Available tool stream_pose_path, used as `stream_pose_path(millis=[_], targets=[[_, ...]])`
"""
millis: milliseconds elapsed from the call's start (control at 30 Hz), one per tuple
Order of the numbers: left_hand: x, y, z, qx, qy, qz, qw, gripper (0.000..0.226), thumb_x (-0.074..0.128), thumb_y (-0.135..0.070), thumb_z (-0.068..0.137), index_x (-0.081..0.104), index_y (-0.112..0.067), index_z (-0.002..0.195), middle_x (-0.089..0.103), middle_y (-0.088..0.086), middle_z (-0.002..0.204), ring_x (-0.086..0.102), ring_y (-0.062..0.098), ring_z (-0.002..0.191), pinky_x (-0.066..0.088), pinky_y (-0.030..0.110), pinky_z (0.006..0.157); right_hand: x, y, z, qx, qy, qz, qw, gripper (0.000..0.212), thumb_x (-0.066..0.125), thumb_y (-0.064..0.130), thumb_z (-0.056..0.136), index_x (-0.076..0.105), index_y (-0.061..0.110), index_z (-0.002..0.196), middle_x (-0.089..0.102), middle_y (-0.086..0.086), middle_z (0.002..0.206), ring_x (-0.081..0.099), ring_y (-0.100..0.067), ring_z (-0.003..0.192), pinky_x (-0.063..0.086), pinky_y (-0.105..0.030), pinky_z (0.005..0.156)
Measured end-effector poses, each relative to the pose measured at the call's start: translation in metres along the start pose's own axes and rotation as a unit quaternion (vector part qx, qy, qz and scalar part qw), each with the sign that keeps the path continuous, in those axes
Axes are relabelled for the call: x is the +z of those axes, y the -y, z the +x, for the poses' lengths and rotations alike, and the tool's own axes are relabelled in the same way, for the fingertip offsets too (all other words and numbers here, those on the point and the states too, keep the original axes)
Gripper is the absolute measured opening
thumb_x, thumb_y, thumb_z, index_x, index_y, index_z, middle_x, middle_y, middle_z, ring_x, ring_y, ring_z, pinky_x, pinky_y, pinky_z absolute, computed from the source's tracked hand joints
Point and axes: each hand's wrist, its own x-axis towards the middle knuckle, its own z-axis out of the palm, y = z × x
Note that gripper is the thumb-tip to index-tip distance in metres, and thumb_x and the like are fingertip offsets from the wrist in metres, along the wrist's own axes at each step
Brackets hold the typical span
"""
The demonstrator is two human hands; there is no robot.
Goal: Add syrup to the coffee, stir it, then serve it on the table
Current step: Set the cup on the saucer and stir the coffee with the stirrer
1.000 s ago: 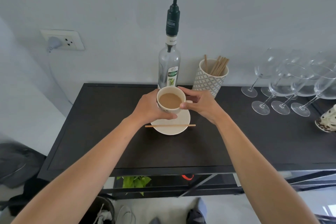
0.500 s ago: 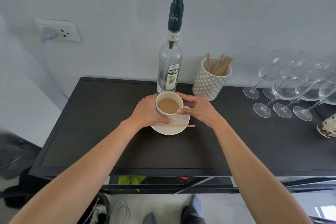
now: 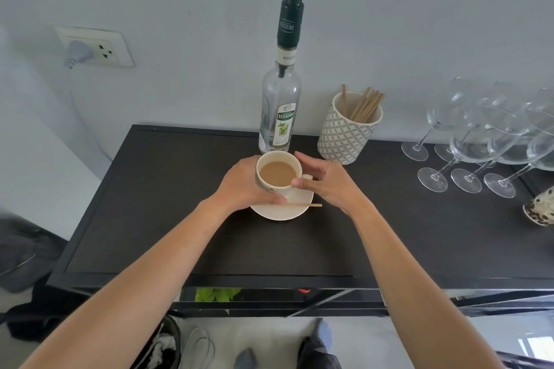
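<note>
A white cup [image 3: 278, 171] of milky coffee [image 3: 277, 173] is sitting at the back part of a white saucer [image 3: 284, 210] near the middle of the dark table [image 3: 150, 204], and both hands are closing around it. The left hand [image 3: 242, 186] is wrapping the cup's left wall, its fingers curling round the side and its thumb lying low along the front, just above a wooden stir stick [image 3: 299, 205] that is resting flat across the near part of the saucer, its right end poking out past the rim. The right hand [image 3: 326, 183] is coming in from the other side: the thumb is pressing at the cup's right rim beside the small handle, and the forefinger is reaching round the back of the rim, with the other fingers loosely bent behind it. Just behind the cup, a clear syrup bottle [image 3: 278, 117] with a green label and a tall dark pump top is standing upright against the wall. To its right, a patterned holder [image 3: 344, 135] is carrying more wooden sticks [image 3: 364, 105]. Further right, a cluster of empty wine glasses [image 3: 485, 141] is standing on the table, well apart from the cup. A wall socket [image 3: 96, 48] with a plug in it is showing on the wall to the left.
</note>
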Motion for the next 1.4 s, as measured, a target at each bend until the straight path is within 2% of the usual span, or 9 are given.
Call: stream_pose_path(millis=[133,233,367,633,833,933,1033,1267,1400], targets=[[-0.011,0.001,-0.004,-0.023,-0.003,0.002,1.0,0.11,0.097,-0.045,0.047,0.045,-0.026,0.142,0.052,-0.015,0.131,0.046,0.009,0.124,0.036,0.029,0.1,0.002,-0.011,-0.015,0.003,-0.154,-0.095,0.984,0.049,0.074,0.044,0.087,0.066,0.026,0.132,0.069,0.011,0.128,0.058,-0.002,0.12,0.043,-0.037,0.112],[-0.02,0.014,-0.008,-0.04,0.021,0.023,0.999,0.121,0.095,-0.052,0.046,0.037,-0.027,0.149,0.049,-0.012,0.145,0.041,0.011,0.136,0.034,0.034,0.108,0.001,-0.032,-0.029,-0.007,-0.248,-0.177,0.953,0.018,0.067,0.04,0.094,0.076,0.029,0.105,0.07,0.008,0.121,0.058,-0.014,0.12,0.027,-0.059,0.118],[-0.027,0.024,-0.014,-0.041,0.032,0.024,0.998,0.119,0.093,-0.056,0.048,0.037,-0.03,0.149,0.049,-0.023,0.138,0.039,0.011,0.137,0.031,0.037,0.111,0.006,-0.054,-0.041,0.03,-0.177,-0.313,0.933,0.027,0.066,0.05,0.09,0.076,0.032,0.109,0.058,0.001,0.143,0.033,-0.029,0.147,0.002,-0.063,0.12],[-0.031,0.027,-0.019,-0.044,0.066,0.007,0.997,0.127,0.09,-0.067,0.042,0.033,-0.034,0.15,0.048,-0.022,0.143,0.039,0.012,0.139,0.03,0.046,0.117,0.01,-0.046,-0.044,0.017,-0.156,-0.327,0.932,0.011,0.071,0.037,0.091,0.075,0.029,0.097,0.049,-0.001,0.152,0.02,-0.029,0.153,-0.006,-0.059,0.121],[-0.041,0.029,-0.025,-0.032,0.053,-0.014,0.998,0.125,0.09,-0.065,0.042,0.034,-0.034,0.15,0.05,-0.021,0.143,0.035,0.011,0.142,0.025,0.043,0.12,-0.001,-0.024,-0.061,0.006,-0.169,-0.229,0.958,0.011,0.074,0.027,0.09,0.066,0.031,0.083,0.064,0.005,0.134,0.043,-0.021,0.141,0.014,-0.058,0.123],[-0.047,0.027,-0.027,-0.031,0.041,0.004,0.999,0.124,0.092,-0.057,0.045,0.033,-0.033,0.151,0.049,-0.017,0.146,0.036,0.011,0.142,0.025,0.041,0.118,-0.006,-0.005,-0.071,-0.042,-0.204,-0.174,0.962,0.005,0.073,0.029,0.091,0.069,0.026,0.089,0.069,0.014,0.12,0.058,-0.009,0.116,0.04,-0.029,0.105],[-0.048,0.027,-0.027,-0.023,0.042,0.028,0.998,0.124,0.093,-0.056,0.045,0.033,-0.031,0.151,0.049,-0.015,0.146,0.037,0.012,0.141,0.026,0.041,0.117,-0.006,0.017,-0.071,-0.062,-0.22,-0.126,0.965,0.003,0.07,0.031,0.093,0.07,0.028,0.092,0.072,0.022,0.107,0.062,0.003,0.108,0.035,-0.006,0.086],[-0.034,0.022,-0.022,-0.015,0.015,0.017,1.0,0.116,0.092,-0.059,0.048,0.039,-0.029,0.148,0.055,-0.017,0.139,0.044,0.012,0.135,0.031,0.044,0.117,-0.002,0.061,-0.064,-0.159,-0.252,-0.061,0.953,0.01,0.067,0.02,0.095,0.064,0.028,0.091,0.075,0.01,0.088,0.072,-0.008,0.093,0.055,-0.033,0.094],[-0.018,0.017,-0.02,-0.015,-0.01,-0.023,1.0,0.117,0.09,-0.061,0.046,0.041,-0.027,0.147,0.056,-0.014,0.138,0.048,0.01,0.13,0.036,0.044,0.115,-0.002,0.079,-0.056,-0.209,-0.279,-0.066,0.935,0.004,0.065,0.015,0.097,0.064,0.02,0.097,0.073,0.009,0.086,0.072,-0.009,0.086,0.056,-0.027,0.086]])
